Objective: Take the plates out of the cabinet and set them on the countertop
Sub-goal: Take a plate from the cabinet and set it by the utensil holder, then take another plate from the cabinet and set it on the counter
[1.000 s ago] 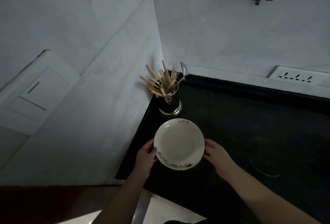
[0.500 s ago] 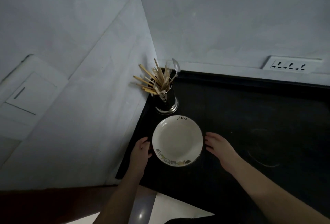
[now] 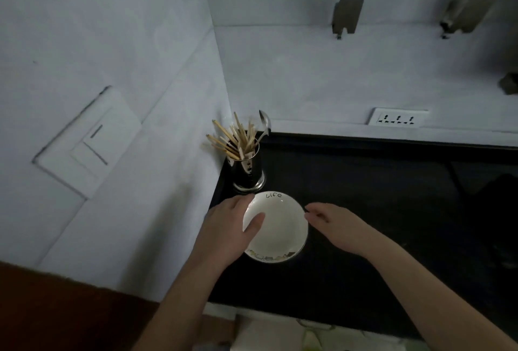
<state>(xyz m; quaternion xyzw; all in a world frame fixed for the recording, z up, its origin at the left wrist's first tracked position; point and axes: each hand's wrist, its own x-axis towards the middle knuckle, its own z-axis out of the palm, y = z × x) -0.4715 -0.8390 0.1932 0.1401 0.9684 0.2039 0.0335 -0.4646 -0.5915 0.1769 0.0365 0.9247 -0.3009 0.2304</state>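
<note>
- Black countertop [image 3: 392,224] runs into a corner of pale tiled walls, with a white socket strip [image 3: 397,121] on the back wall.
- White plate [image 3: 277,227] lies on the countertop near the corner, "Life" written at its far rim.
- Metal utensil holder [image 3: 248,172] with wooden chopsticks [image 3: 232,140] and a spoon stands just behind it.
- Left hand [image 3: 227,230] is spread flat, thumb over the plate's left edge, gripping nothing.
- Right hand [image 3: 336,224] hangs loose and empty beside the right rim.

Both forearms are bare up to the frame's lower edge, with no sleeves in view. The left hand [image 3: 227,227] and right hand [image 3: 340,224] are bare, slender-fingered, with short nails; finer detail is lost in the dim light.
</note>
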